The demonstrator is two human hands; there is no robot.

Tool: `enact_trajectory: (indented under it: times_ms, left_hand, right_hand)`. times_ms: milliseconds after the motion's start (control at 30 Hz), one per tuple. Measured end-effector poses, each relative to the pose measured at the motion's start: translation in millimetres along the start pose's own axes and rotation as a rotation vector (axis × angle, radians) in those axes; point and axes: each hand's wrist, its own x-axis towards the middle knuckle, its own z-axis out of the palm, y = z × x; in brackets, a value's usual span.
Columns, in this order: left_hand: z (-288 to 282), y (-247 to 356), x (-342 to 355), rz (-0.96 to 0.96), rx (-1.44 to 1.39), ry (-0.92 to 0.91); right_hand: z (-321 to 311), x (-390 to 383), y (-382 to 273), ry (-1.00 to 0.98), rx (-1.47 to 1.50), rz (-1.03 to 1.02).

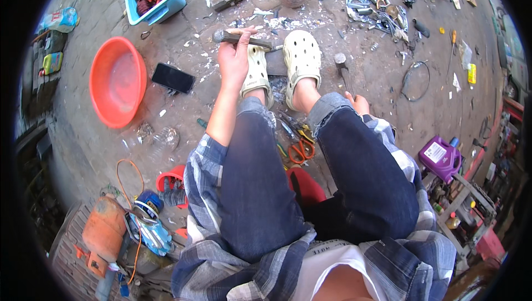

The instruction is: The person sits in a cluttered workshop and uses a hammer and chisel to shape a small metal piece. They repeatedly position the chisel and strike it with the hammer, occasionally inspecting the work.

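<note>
The left grip [235, 60] is clamped on a chisel [257, 42], with the thumb and fingers closed about the shaft near its rounded end. The right grip [360, 105] is partly hidden behind the right knee [335, 114]; what shows of it is closed on the lower end of a hammer's [343, 69] handle.

The chisel lies across the left grip, above the toe of the left shoe [256, 71], its far end pointing toward the right shoe [302, 56]. The hammer reaches forward from the right grip, its head just beside the right shoe and apart from the chisel. A dark slab [277, 64] lies on the floor [382, 79] between the shoes.

The chisel is dark grey, straight and thick, with a blunt, rounded end. The hammer has a dull grey head and a slim, darker handle.
</note>
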Motion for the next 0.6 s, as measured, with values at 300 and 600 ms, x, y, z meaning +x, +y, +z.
enact_trajectory:
  times_ms: [300,600]
  left_hand:
    - [-3,-1,-6,-0.015,0.025,-0.032]
    - [2,-8,-5,-0.015,0.075,-0.006]
  right_hand:
    - [17,-3,-1,-0.005,-0.104,-0.02]
    - [-26,-4,-19,-0.026,0.24,0.014]
